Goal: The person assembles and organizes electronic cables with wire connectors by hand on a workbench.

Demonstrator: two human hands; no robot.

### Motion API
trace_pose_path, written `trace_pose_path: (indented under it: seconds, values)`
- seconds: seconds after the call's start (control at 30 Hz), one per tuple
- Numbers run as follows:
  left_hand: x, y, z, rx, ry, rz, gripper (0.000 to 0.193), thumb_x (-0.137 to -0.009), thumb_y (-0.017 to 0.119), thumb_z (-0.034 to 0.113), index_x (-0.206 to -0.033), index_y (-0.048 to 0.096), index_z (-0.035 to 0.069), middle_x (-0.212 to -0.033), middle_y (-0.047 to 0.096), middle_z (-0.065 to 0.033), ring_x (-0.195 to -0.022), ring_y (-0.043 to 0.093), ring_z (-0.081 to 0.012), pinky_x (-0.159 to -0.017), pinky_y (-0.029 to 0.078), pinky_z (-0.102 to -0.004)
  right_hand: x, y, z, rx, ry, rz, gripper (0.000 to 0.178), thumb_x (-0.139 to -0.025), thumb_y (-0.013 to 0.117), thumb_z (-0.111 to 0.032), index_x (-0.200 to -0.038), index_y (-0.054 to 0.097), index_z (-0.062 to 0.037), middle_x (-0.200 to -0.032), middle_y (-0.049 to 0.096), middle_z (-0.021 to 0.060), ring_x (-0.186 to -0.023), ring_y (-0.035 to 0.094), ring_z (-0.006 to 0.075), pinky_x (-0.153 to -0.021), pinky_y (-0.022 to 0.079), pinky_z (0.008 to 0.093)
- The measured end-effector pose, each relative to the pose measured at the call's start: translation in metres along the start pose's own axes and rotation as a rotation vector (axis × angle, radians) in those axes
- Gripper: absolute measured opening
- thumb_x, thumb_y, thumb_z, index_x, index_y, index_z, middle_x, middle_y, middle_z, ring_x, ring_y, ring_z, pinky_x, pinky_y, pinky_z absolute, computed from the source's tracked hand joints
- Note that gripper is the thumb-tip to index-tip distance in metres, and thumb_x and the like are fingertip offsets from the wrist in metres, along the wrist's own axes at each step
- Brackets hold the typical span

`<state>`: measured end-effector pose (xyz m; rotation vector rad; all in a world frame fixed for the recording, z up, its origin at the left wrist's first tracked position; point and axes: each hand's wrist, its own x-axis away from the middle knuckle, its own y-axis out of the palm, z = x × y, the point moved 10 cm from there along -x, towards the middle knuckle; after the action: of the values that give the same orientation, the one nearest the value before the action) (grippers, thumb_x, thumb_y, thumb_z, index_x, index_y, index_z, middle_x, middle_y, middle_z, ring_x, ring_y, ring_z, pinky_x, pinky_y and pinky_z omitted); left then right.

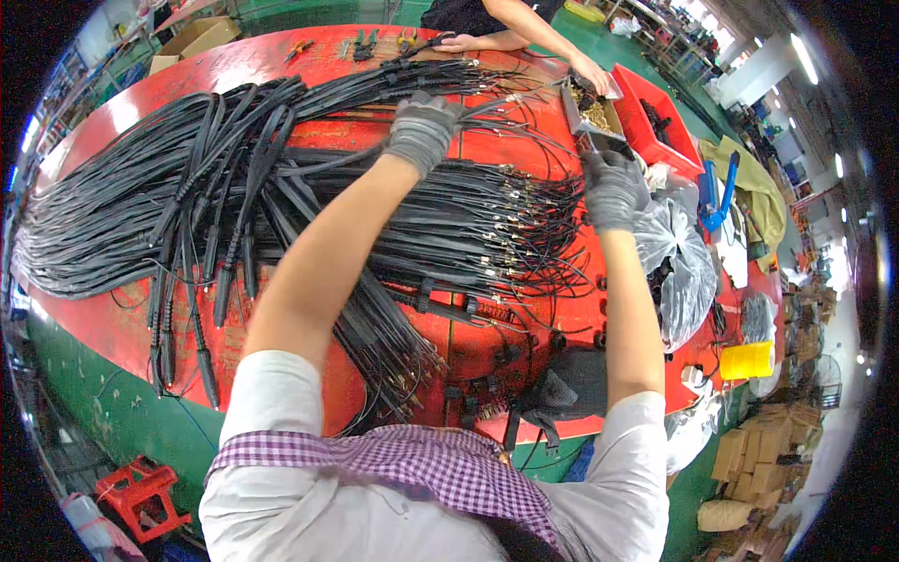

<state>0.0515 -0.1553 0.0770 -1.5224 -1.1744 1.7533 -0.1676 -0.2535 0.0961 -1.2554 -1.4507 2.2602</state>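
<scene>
My left hand (426, 133), in a grey glove, is closed around black cables (382, 147) above the far part of a large cable pile. Thin leads with small metal ends fan out to the right of that hand. My right hand (612, 190), also gloved in grey, is at the near end of a metal box (595, 112) with small brass-coloured parts (597, 118). Its fingers are curled, and whatever is between them is hidden. Under my left forearm lies a thick bundle of black cables (440, 225), its bare-tipped leads pointing right.
Across the red table (122, 328), another person's hand (590, 73) reaches to the metal box. A red bin (655, 122) with black parts stands beside it. Clear plastic bags (682, 272), a blue tool (719, 192) and yellow rolls (746, 361) lie at right. Pliers (365, 44) rest at the far edge.
</scene>
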Motion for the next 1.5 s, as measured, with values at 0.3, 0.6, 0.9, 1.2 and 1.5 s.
trace_pose_path:
  seconds: [0.3, 0.6, 0.9, 1.2, 1.5]
  values:
    - [0.041, 0.111, -0.027, -0.022, -0.093, -0.303, 0.018, -0.081, 0.044, 0.015, -0.085, 0.061, 0.009, -0.084, 0.062, -0.0146, -0.073, 0.061, -0.0313, -0.063, 0.049, -0.0404, 0.070, 0.069, -0.085, -0.266, -0.084, -0.198, 0.038, -0.071, 0.062, -0.026, -0.106, 0.055, -0.0136, -0.112, 0.049, 0.0136, -0.103, 0.045, 0.0329, -0.086, 0.039, 0.0427]
    - [0.139, 0.020, -0.046, 0.157, -0.072, -0.168, 0.024, -0.080, 0.052, 0.026, -0.096, 0.059, 0.010, -0.096, 0.059, -0.0126, -0.088, 0.055, -0.0301, -0.078, 0.044, -0.0380, 0.160, 0.060, -0.104, -0.637, -0.157, -0.321, 0.024, -0.075, 0.058, -0.019, -0.095, 0.061, -0.0069, -0.099, 0.058, 0.0151, -0.090, 0.055, 0.0316, -0.075, 0.046, 0.0403]
    - [0.263, -0.049, -0.039, 0.323, -0.030, -0.045, 0.016, -0.074, 0.057, 0.011, -0.089, 0.060, 0.008, -0.086, 0.060, -0.0081, -0.082, 0.055, -0.0266, -0.072, 0.045, -0.0368, 0.199, 0.043, -0.204, -1.144, -0.151, -0.623, 0.020, -0.078, 0.056, -0.012, -0.094, 0.061, -0.0017, -0.090, 0.062, 0.0165, -0.086, 0.059, 0.0302, -0.075, 0.046, 0.0349]
    - [0.310, -0.067, -0.053, 0.485, -0.282, -0.061, 0.017, -0.073, 0.060, 0.004, -0.091, 0.061, 0.006, -0.081, 0.060, -0.0119, -0.075, 0.059, -0.0268, -0.066, 0.047, -0.0328, 0.191, 0.045, -0.239, -0.993, 0.022, -0.618, 0.021, -0.073, 0.062, -0.018, -0.087, 0.056, -0.0033, -0.074, 0.059, 0.0170, -0.066, 0.056, 0.0318, -0.062, 0.045, 0.0356]
    - [0.250, -0.090, 0.000, 0.568, -0.022, 0.227, 0.031, -0.069, 0.059, 0.006, -0.100, 0.056, 0.009, -0.095, 0.056, -0.0088, -0.082, 0.056, -0.0290, -0.071, 0.046, -0.0372, 0.207, 0.034, -0.237, -1.933, 0.560, -1.415, 0.030, -0.076, 0.062, -0.020, -0.099, 0.054, -0.0028, -0.075, 0.056, 0.0017, -0.068, 0.055, 0.0130, -0.061, 0.049, 0.0291]
